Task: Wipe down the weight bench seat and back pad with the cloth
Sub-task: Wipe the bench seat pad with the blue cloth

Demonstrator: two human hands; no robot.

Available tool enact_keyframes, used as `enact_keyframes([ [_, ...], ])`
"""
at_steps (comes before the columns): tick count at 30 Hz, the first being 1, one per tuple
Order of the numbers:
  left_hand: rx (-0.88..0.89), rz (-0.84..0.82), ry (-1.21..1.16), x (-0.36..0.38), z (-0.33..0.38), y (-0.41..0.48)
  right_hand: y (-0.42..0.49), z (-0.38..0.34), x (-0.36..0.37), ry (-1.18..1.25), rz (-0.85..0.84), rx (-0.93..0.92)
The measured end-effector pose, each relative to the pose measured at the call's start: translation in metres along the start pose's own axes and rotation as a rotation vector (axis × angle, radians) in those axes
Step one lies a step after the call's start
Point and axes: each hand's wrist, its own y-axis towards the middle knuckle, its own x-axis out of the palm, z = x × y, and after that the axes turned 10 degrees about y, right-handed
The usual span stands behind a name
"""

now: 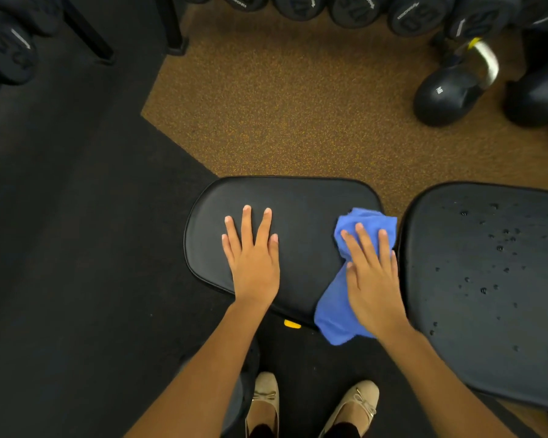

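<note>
The black seat pad point(301, 210) of the weight bench lies in the middle of the view. To its right, across a narrow gap, is the larger black back pad point(487, 279), dotted with water droplets. My left hand point(253, 257) rests flat on the left half of the seat, fingers spread, holding nothing. My right hand point(370, 279) presses flat on a crumpled blue cloth point(339, 311) at the seat's right edge. The cloth hangs a little over the seat's near edge.
Behind the bench, brown speckled flooring point(298, 105) meets black rubber matting point(60, 216) on the left. Dark dumbbells point(355, 7) line the top edge. Kettlebells point(446, 93) stand at the upper right. My two feet in beige shoes point(263, 403) stand below the seat, beside a small yellow lever point(292, 324).
</note>
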Motion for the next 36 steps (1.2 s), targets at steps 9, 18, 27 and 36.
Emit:
enact_keyframes([
  [9,-0.133,-0.03,-0.395,-0.016,0.004,0.003,-0.036,-0.083,0.034,-0.054,-0.091,-0.313],
  [18,-0.145,-0.028,-0.384,-0.017,0.005,0.003,-0.005,-0.026,0.003,0.102,-0.033,-0.062],
  [27,-0.027,-0.067,-0.307,-0.026,-0.008,-0.004,-0.014,-0.08,0.031,0.165,-0.209,-0.38],
  [36,0.007,-0.055,0.037,-0.033,0.007,-0.007,-0.021,-0.064,0.015,0.409,-0.001,0.0],
])
